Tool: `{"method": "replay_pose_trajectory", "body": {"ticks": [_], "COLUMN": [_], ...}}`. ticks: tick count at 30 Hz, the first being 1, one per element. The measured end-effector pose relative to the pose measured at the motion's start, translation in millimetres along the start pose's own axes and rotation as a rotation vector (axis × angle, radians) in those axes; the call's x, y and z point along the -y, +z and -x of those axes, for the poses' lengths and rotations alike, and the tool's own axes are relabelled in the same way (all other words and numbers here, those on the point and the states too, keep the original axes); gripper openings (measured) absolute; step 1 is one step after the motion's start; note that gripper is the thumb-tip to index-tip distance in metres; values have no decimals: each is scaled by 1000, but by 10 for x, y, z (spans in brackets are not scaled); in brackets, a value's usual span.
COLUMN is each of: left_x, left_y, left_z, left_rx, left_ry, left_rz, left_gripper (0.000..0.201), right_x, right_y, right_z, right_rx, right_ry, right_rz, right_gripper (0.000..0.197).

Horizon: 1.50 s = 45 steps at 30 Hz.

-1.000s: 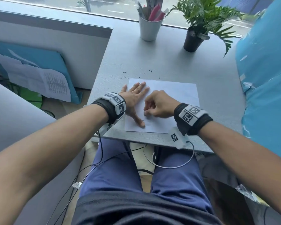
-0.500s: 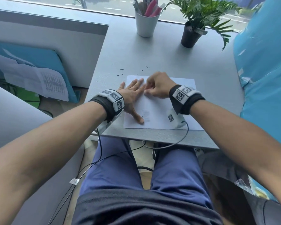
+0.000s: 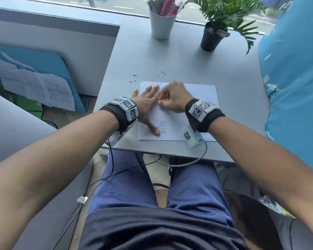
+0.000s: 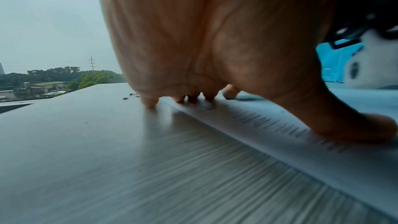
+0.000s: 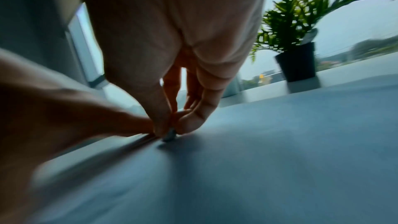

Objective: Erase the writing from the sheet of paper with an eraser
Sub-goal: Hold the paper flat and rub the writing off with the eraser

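A white sheet of paper (image 3: 202, 94) lies on the grey desk (image 3: 188, 58), with faint pencil marks (image 3: 163, 126) near its front left. My left hand (image 3: 147, 103) lies flat on the sheet's left edge, fingers spread and thumb stretched toward me; the left wrist view shows its fingertips (image 4: 150, 104) pressing down by the paper (image 4: 301, 156). My right hand (image 3: 172, 100) is just right of it over the sheet's upper left, fingers curled. In the right wrist view its thumb and fingers pinch a small eraser (image 5: 169, 136) whose tip touches the paper (image 5: 280, 142).
A white cup (image 3: 162, 24) of pens and a potted plant (image 3: 212, 37) stand at the desk's far edge. Dark eraser crumbs (image 3: 134, 76) lie beyond the sheet. A blue panel (image 3: 296, 87) borders the right. Cables hang off the front edge over my lap.
My right hand moved with the eraser from the sheet's lower left, near my thumb, up to its upper left beside my left fingers. The left hand stayed flat on the paper.
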State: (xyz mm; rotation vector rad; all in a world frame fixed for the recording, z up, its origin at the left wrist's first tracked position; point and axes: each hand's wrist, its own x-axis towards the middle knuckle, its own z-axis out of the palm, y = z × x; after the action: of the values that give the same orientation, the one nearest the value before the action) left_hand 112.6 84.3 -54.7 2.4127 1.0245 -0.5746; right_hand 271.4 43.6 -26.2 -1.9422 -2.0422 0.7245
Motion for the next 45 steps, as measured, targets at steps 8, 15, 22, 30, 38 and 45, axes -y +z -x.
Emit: {"method": "replay_pose_trajectory", "body": {"ticks": [8, 15, 22, 30, 38, 45], "left_x": [-6, -14, -70, -32, -65, -10], "left_y": [-16, -7, -62, -36, -42, -10], "left_z": [13, -8, 42, -7, -8, -41], "left_rx": [0, 9, 27, 20, 21, -6], "left_ry": [8, -9, -29, -20, -31, 2], "left_rz": [-21, -31, -49, -49, -68, -78], "left_gripper": [162, 159, 153, 158, 156, 154], "right_x": [-17, 73, -113, -24, -78, -291], "right_y": [-43, 80, -142, -13, 62, -57], "right_z": [32, 331, 7, 304, 231, 310], "right_rx": [73, 192, 42, 258, 84, -4], "right_ry": [-12, -52, -8, -108, -61, 7], "right_rz": [0, -1, 28, 38, 9, -51], "right_gripper": [6, 2, 6, 2, 6, 6]}}
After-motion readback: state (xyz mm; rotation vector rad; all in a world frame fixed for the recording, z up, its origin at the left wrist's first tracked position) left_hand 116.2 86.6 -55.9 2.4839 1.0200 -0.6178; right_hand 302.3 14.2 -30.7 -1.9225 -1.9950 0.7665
